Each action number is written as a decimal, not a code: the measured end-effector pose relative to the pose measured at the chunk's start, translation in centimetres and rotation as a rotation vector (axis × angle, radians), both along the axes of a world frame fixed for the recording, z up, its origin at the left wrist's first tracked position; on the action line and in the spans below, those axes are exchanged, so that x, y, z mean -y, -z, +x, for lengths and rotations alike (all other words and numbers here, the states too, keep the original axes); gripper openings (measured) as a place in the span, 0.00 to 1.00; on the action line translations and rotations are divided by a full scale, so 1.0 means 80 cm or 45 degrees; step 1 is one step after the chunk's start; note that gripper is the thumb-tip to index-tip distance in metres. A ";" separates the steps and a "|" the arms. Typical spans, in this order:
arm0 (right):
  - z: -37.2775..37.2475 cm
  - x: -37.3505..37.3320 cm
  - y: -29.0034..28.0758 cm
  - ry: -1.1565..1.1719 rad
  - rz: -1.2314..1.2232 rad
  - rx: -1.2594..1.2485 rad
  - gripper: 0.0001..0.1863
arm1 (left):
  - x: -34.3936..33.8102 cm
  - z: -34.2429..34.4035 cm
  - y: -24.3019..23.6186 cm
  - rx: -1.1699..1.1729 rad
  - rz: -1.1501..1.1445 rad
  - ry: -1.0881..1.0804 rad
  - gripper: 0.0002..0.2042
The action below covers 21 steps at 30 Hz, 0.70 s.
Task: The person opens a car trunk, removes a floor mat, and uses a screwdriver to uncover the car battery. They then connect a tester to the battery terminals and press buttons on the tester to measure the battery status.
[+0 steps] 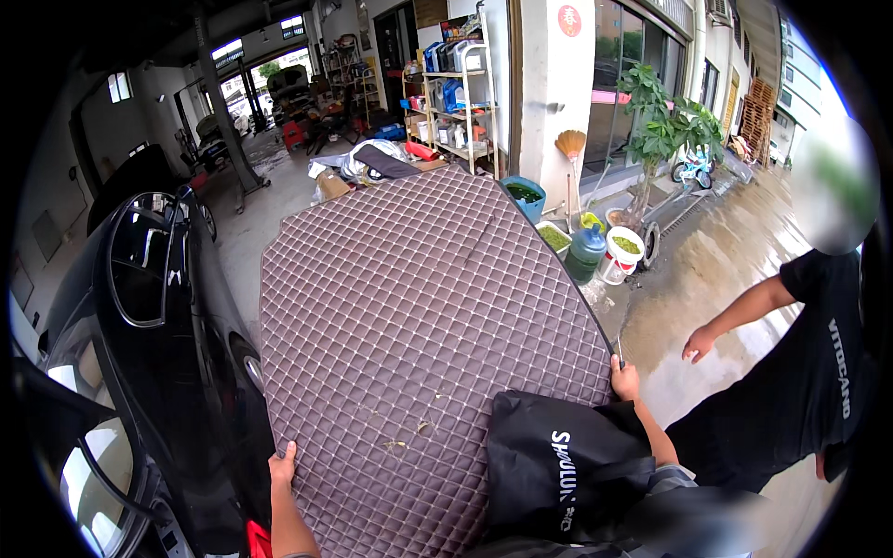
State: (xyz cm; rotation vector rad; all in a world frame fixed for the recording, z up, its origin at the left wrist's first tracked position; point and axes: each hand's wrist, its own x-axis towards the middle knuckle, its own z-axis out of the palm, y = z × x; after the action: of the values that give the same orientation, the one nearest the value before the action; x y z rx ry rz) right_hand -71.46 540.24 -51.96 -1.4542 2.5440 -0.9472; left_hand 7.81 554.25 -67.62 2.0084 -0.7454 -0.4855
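Observation:
A large brown quilted mat (409, 298) with pale diamond stitching, like a car boot mat, is held out in front of me. My left hand (283, 463) is closed on its left edge, thumb on top. On the right edge, my right hand (626, 381) is closed around the rim; a thin stick-like thing shows just above it, too small to name. Dry leaf bits (424, 427) lie on the mat's near half. A black bag (558, 456) with pale lettering rests over the mat's near right part, against my right forearm.
A black car (167, 335) stands close on the left. At right, a person in black (800, 344) stands near. Ahead are a lift post (219, 102), a stocked shelf (460, 88), buckets (621, 255), a blue-green water jug (586, 253) and a potted tree (651, 130).

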 end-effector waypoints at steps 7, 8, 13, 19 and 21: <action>0.043 -0.027 -0.076 0.119 0.125 -0.209 0.35 | 0.006 0.002 0.016 -0.212 0.117 0.065 0.43; 0.067 -0.023 -0.092 0.114 0.151 -0.167 0.35 | -0.003 0.022 0.047 -0.141 0.183 -0.017 0.45; 0.053 -0.027 -0.120 0.172 0.172 -0.238 0.35 | 0.018 -0.011 0.031 -0.109 0.259 -0.078 0.45; 0.039 -0.016 -0.093 0.337 0.269 -0.213 0.37 | 0.010 -0.017 0.003 -0.004 0.011 -0.131 0.35; 0.038 -0.008 -0.080 0.293 0.209 -0.237 0.36 | -0.004 -0.021 -0.002 -0.056 -0.054 -0.099 0.31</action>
State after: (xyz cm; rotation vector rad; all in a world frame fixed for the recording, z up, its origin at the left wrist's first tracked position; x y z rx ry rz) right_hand -68.40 540.88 -45.53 -1.2813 2.8930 -0.6318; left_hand 6.11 554.54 -67.49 1.9730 -0.6430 -0.4631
